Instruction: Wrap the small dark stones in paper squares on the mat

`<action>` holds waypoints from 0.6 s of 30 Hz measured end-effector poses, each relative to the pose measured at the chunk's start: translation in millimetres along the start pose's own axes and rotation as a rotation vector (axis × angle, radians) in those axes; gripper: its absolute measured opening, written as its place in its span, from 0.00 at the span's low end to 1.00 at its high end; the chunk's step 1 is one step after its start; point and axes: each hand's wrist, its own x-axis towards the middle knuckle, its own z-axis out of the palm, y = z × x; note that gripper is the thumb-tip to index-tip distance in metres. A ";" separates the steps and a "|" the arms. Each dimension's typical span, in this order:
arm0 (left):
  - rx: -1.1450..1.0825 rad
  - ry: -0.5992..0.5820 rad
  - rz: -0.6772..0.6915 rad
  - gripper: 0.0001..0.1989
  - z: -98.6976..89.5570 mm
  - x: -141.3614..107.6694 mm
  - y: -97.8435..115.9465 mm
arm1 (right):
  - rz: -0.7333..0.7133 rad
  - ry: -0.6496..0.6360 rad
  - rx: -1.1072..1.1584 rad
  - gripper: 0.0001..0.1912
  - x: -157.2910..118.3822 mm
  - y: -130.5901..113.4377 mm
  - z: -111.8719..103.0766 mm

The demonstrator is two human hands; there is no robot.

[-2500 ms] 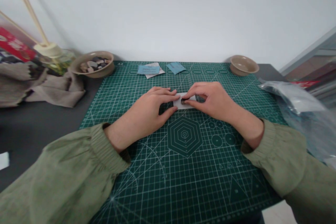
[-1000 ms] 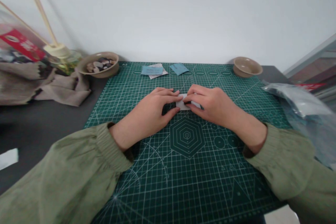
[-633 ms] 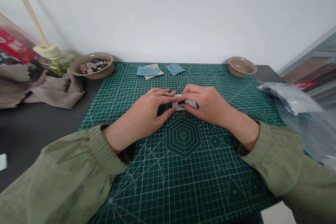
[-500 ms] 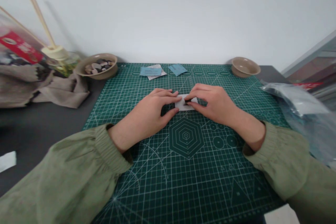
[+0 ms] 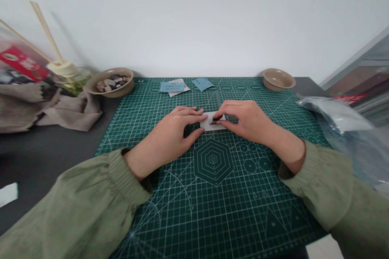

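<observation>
A small white sheet (image 5: 207, 126), paper or wipe, lies on the green cutting mat (image 5: 212, 214). My left hand (image 5: 172, 135) rests at its left edge, fingers stretched out and thumb apart, with the fingertips touching it. From the right, my right hand (image 5: 247, 120) pinches a small dark piece (image 5: 215, 121) between thumb and fingers, against the sheet. The piece looks like a dark pebble; my fingers partly cover it.
At the back left stands a tan bowl (image 5: 127, 86) of pebbles, and another tan bowl (image 5: 278, 84) is at the back right. Blue packets (image 5: 172, 86) lie near the wall. A reed diffuser (image 5: 63, 68) and cloth (image 5: 75, 113) are left; a clear plastic bag (image 5: 343, 129) is right.
The view has shifted slightly, so everything at the back sits a little lower. Both hands stay at the sheet, and the dark piece in my right fingers has tilted a little.
</observation>
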 end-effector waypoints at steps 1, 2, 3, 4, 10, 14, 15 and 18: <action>-0.004 -0.002 0.002 0.19 0.0 0.1 -0.2 | 0.009 0.006 -0.004 0.07 -0.4 0.4 -0.2; -0.005 -0.001 0.002 0.19 0.1 0.2 -0.4 | 0.007 0.008 -0.012 0.08 -0.8 0.9 -0.5; -0.003 0.003 0.002 0.19 0.1 0.2 -0.5 | -0.004 -0.001 -0.016 0.08 -1.1 1.5 -1.1; -0.002 0.005 0.001 0.19 0.2 0.0 -0.7 | -0.011 -0.017 -0.023 0.08 -1.4 2.3 -2.3; -0.042 0.006 -0.019 0.19 -3.6 -1.7 2.8 | 0.149 0.154 0.095 0.06 -5.4 2.7 -15.7; -0.174 0.149 -0.065 0.22 -11.4 -2.5 17.1 | 0.245 0.264 0.275 0.10 -7.4 -8.2 -16.3; -0.229 0.178 -0.087 0.21 -12.7 -3.0 22.1 | 0.240 0.265 0.321 0.11 -7.3 -11.2 -15.2; -0.440 0.229 -0.135 0.14 -13.0 -5.4 35.5 | 0.176 0.274 0.461 0.09 -5.9 -18.5 -12.0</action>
